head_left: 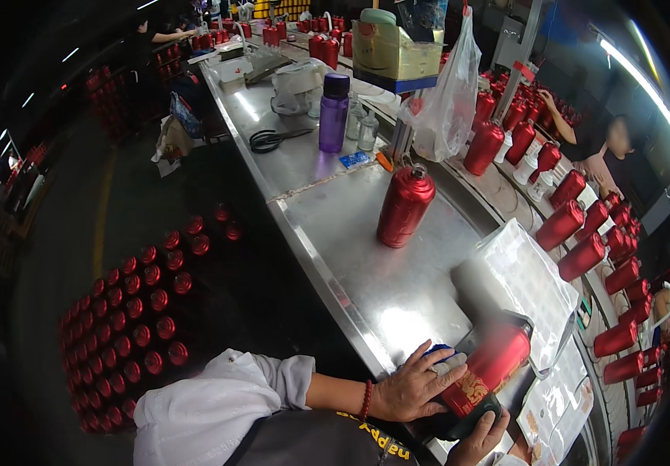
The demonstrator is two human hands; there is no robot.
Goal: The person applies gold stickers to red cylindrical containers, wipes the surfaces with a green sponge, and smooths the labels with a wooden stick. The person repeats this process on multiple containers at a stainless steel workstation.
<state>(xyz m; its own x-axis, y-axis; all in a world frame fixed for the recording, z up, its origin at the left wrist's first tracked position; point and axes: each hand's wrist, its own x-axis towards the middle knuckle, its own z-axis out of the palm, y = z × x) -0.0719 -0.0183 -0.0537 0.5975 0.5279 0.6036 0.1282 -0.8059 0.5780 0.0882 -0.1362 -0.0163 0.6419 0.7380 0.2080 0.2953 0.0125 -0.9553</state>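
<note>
A glossy red bottle (498,357) with a gold pattern near its lower end lies tilted on the metal bench in front of me. My left hand (416,386) presses its fingers over the bottle's left side, with a small blue and whitish piece (445,359) under the fingertips. At the lower end, my right hand (481,441) curls its thumb and fingers against a dark piece (471,419) by the bottle; its kind is unclear. The bottle's top end is blurred. Another red bottle (407,206) stands upright farther up the bench, apart from both hands.
White sheets (533,272) are stacked right of the bottle. A purple bottle (334,113), black scissors (273,139) and a box (395,50) stand farther along. Red bottles (583,256) line the conveyor at right; many more stand low at left. A co-worker (622,155) is across the line.
</note>
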